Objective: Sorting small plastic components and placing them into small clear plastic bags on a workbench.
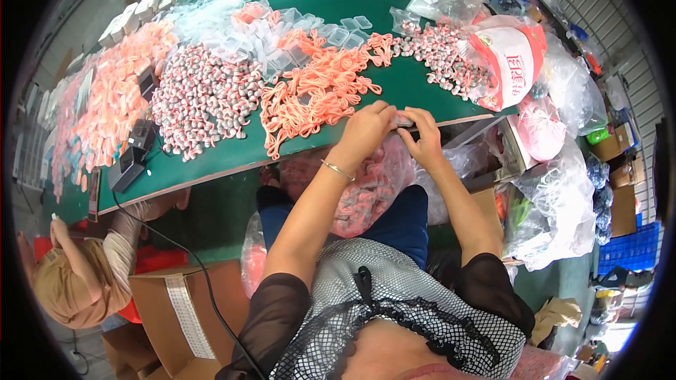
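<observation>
At the front edge of the green table [415,88], my two hands meet over a small grey-pink piece [402,119]; it may be a little plastic case, but the fingers cover much of it. My left hand [370,129], with a bangle at the wrist, pinches it from the left. Thumb and fingers of my right hand [425,139] close on its other side. Just left of my hands lies a heap of looped orange cords [310,98]. Farther left is a pile of small pink-and-grey pieces [204,98], and a second pile [443,60] spreads to the right.
Clear plastic cases [282,42] lie behind the cords. A red-and-white bag [510,63] rests at the right. Below the table edge hangs a clear bag of pink pieces [366,200]. A black cable [190,253] trails past a cardboard box [186,317]. Another person [81,278] sits at left.
</observation>
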A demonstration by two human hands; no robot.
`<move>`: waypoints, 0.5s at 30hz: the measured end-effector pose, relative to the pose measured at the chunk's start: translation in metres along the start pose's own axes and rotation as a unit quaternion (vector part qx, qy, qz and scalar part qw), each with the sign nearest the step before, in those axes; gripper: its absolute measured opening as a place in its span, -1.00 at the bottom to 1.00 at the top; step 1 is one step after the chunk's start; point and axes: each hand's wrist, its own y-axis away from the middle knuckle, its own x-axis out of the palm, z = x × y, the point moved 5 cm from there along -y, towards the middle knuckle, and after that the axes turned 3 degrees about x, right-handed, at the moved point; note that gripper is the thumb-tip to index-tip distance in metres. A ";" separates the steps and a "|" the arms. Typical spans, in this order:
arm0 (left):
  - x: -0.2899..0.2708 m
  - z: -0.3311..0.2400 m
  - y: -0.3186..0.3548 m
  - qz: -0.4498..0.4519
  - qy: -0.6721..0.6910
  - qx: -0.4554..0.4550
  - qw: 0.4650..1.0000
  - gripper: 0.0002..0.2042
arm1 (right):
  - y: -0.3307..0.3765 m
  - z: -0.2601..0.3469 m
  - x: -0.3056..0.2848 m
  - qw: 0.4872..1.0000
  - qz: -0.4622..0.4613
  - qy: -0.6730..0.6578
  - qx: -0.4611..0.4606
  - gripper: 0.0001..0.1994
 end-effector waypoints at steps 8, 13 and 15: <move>-0.003 -0.004 0.018 0.040 0.073 0.024 0.996 -0.82 | 0.006 0.005 -0.004 0.994 0.053 -0.080 0.052 -0.70; -0.011 0.004 0.025 0.036 0.142 0.020 0.989 -0.78 | 0.015 0.030 -0.002 0.991 0.050 -0.092 0.080 -0.74; -0.014 0.005 0.022 0.053 0.186 0.011 0.981 -0.76 | 0.026 0.039 0.010 0.987 0.049 -0.109 0.104 -0.75</move>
